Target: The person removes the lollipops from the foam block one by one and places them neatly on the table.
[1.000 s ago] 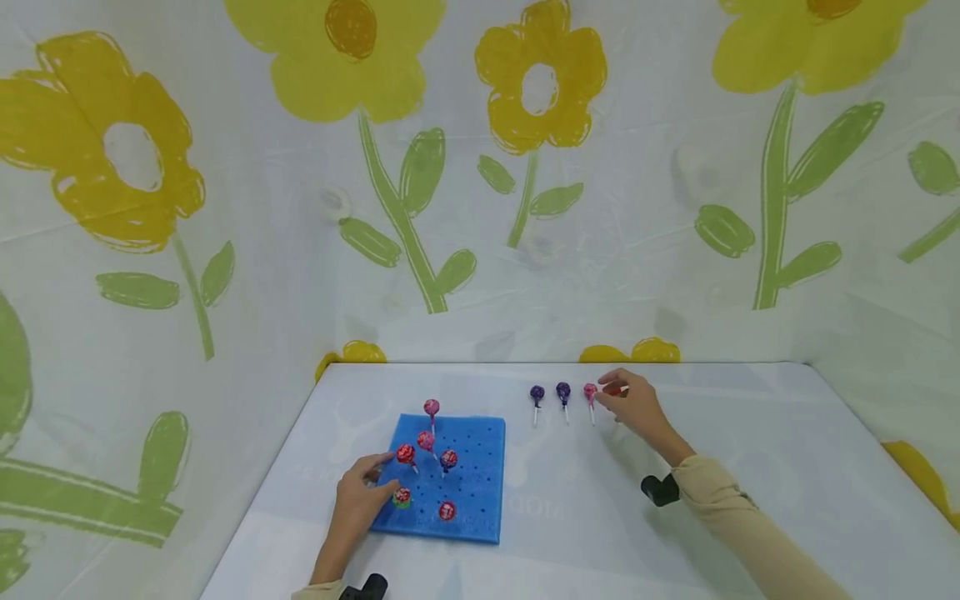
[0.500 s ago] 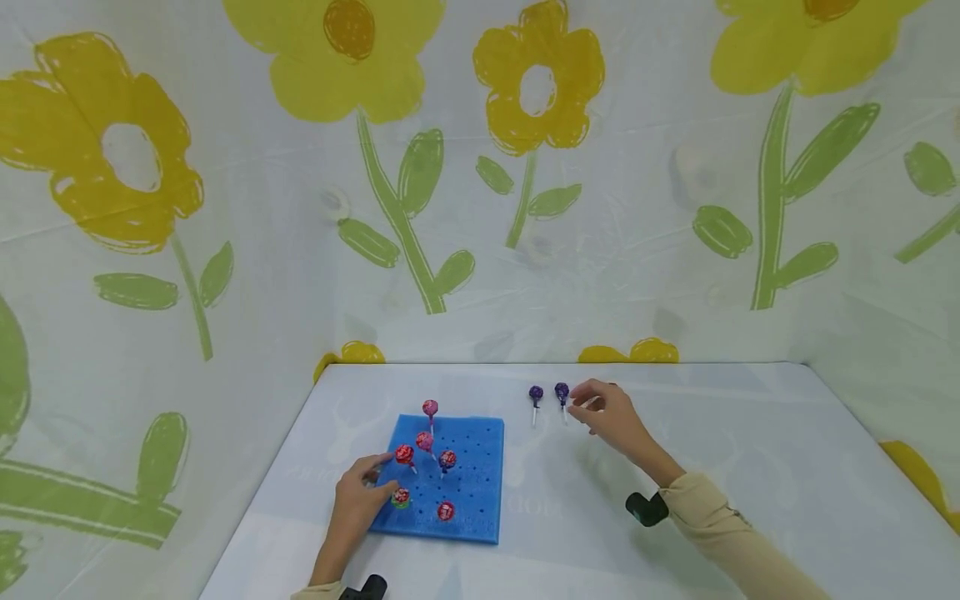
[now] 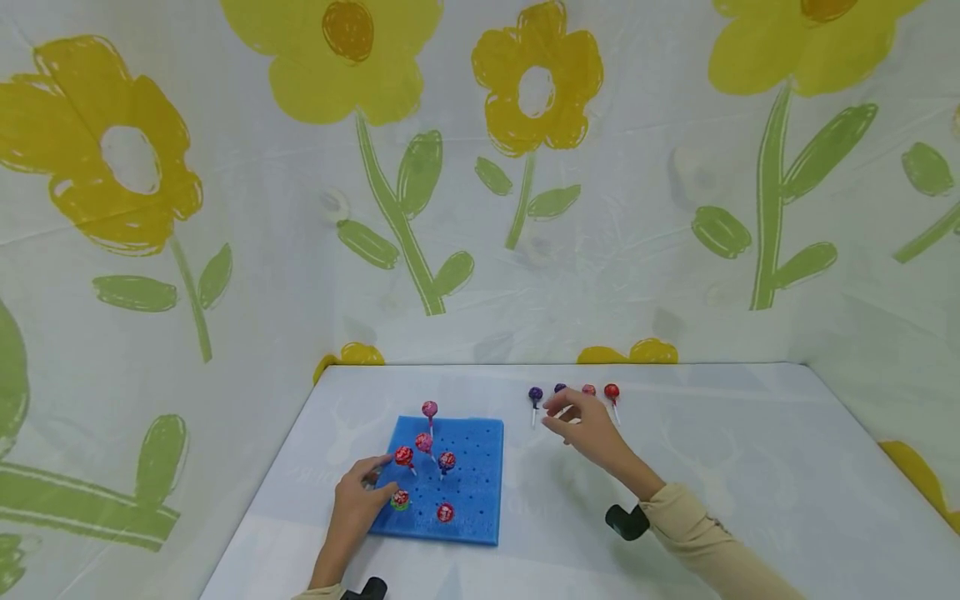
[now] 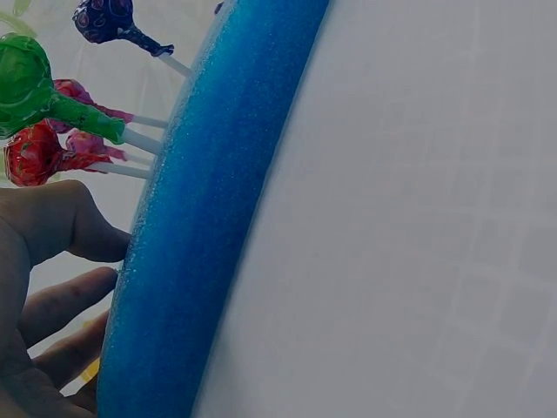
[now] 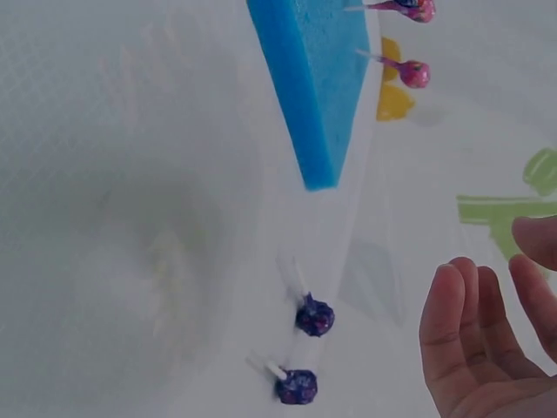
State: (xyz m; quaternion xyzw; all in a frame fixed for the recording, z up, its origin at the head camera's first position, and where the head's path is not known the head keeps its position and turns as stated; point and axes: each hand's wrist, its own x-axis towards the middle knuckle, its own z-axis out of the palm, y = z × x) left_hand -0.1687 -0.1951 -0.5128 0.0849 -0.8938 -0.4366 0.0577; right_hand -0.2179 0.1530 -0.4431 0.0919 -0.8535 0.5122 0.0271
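My left hand [image 3: 358,504] lies at the left edge of a blue foam block [image 3: 476,475], thumb and fingertips touching its face in the left wrist view. Several wrapped lollipops stand in the block, among them a red lollipop [image 3: 403,455], a pink lollipop [image 3: 429,408] and a green-wrapped lollipop [image 4: 24,85]. Over the table, my right hand [image 3: 591,429] hovers with loosely bent fingers and nothing between them. It is nearest to two purple lollipops [image 5: 314,315], partly covering one in the head view. Behind it lie a pink lollipop [image 3: 588,389] and a red lollipop [image 3: 612,390].
The foam block has rows of small holes. Its white table [image 3: 720,467] ends at a back edge against a curtain [image 3: 630,275] printed with yellow flowers. Each wrist wears a black camera, such as the right wrist camera [image 3: 627,522].
My right hand has moved left along the row of loose lollipops, from the pink one towards the purple ones, uncovering the red and pink ones. The left hand stays at the foam block.
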